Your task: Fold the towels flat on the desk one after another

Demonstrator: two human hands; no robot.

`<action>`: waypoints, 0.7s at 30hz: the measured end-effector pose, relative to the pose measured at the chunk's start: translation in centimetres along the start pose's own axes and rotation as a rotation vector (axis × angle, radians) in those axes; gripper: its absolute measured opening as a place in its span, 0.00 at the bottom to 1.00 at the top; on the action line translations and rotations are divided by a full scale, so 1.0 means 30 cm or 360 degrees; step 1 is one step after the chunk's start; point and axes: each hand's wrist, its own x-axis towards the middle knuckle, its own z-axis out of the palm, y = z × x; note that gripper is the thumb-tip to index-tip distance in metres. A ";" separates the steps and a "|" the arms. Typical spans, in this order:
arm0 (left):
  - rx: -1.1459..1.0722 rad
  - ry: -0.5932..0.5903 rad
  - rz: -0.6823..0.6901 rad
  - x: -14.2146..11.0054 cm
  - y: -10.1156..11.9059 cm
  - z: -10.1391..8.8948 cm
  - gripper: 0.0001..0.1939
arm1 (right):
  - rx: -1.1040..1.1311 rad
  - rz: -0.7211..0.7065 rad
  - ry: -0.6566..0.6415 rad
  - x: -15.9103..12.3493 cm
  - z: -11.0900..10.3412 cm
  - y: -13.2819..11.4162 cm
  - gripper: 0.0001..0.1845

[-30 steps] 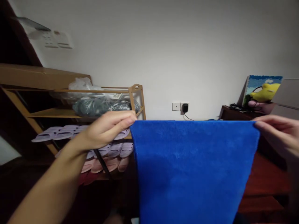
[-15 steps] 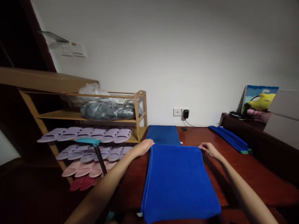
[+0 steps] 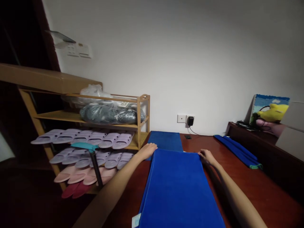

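Above the tabletop, blue cloth, its near end cut off.

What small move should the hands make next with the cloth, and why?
Probably settle the far edge of the bright blue rectangular cloth flat over the reddish-brown table, keeping it taut: the left hand and right hand hold its far corners, and that edge looks nearly straight.

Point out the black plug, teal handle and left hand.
Black plug (image 3: 190, 121): head view, front of its body.
Teal handle (image 3: 83, 146): head view, middle of the grip.
Left hand (image 3: 147, 151): head view, back of hand.
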 end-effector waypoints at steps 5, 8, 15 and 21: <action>0.0022 -0.0018 -0.0036 0.044 -0.019 0.034 0.17 | -0.0077 0.0034 0.0028 0.046 0.029 0.018 0.17; 0.0026 -0.0035 -0.0065 0.060 -0.030 0.039 0.16 | -0.0142 0.0063 0.0024 0.058 0.034 0.018 0.16; -0.0014 0.0058 -0.0199 0.053 0.092 0.050 0.18 | -0.0324 0.0101 0.0095 0.022 0.091 -0.069 0.22; -0.0226 -0.0121 -0.0093 0.017 0.267 0.136 0.30 | -0.0350 -0.0016 -0.0204 -0.028 0.201 -0.191 0.37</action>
